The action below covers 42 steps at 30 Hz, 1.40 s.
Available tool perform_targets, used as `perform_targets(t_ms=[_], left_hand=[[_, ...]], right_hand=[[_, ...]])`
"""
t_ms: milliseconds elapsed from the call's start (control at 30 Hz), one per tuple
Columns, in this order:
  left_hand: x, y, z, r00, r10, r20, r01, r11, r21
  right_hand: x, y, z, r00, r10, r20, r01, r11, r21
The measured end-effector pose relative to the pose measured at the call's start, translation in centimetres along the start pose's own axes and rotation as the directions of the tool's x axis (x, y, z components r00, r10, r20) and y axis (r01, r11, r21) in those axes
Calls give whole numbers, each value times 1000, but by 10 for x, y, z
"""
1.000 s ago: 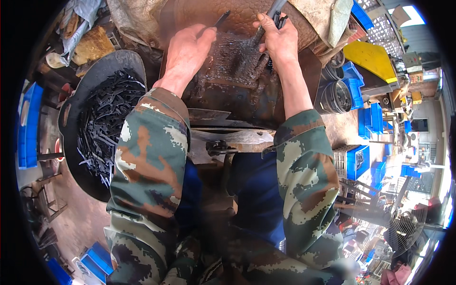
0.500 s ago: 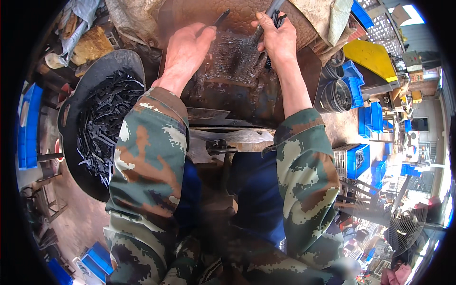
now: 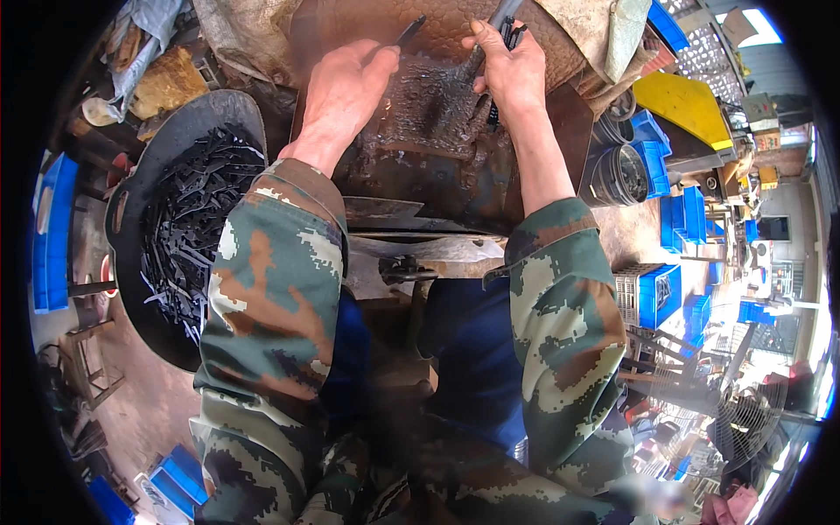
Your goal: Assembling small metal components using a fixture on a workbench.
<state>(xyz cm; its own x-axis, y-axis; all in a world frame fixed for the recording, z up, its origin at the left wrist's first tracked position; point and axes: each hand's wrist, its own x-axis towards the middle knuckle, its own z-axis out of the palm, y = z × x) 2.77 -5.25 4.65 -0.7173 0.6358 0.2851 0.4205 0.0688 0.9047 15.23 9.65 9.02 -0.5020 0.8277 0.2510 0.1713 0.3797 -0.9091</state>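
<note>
My left hand pinches a short dark strip between thumb and fingers, its far end sticking out up and to the right. Opposite it, my right hand is closed round several thin black strips. A grey tube runs from the top edge down beside the right thumb; whether the thumb touches it I cannot tell. Between and below the hands lies a dark, wet-looking, grimy block with a rough top, on a brown metal surface.
On the left stands a black tub heaped with dark strips. Grey buckets and blue bins are at the right, near a yellow panel. A fan stands at the lower right. Sacking drapes the far side.
The strip in my left hand has shifted very slightly to the right. My right hand and its strips have barely moved.
</note>
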Motion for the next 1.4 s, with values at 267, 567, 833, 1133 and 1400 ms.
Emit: perform_targets(t_ms=[267, 567, 833, 1133, 1400], left_hand=[[-1, 4, 1, 999, -23, 25, 23, 1000, -11], [-1, 6, -1, 998, -35, 53, 34, 999, 18], [0, 7, -3, 992, -73, 106, 68, 997, 46], [0, -1, 1, 999, 27, 27, -27, 1000, 10], [1, -2, 2, 998, 63, 21, -63, 998, 7]], right_hand=[[1, 3, -1, 1000, 1, -3, -1, 1000, -5], [-1, 4, 0, 1000, 6, 1, -6, 1000, 15], [-1, 4, 1, 1000, -5, 18, 4, 1000, 22], [-3, 1, 2, 1000, 4, 16, -4, 1000, 12], [-2, 4, 2, 1000, 2, 11, -2, 1000, 13]])
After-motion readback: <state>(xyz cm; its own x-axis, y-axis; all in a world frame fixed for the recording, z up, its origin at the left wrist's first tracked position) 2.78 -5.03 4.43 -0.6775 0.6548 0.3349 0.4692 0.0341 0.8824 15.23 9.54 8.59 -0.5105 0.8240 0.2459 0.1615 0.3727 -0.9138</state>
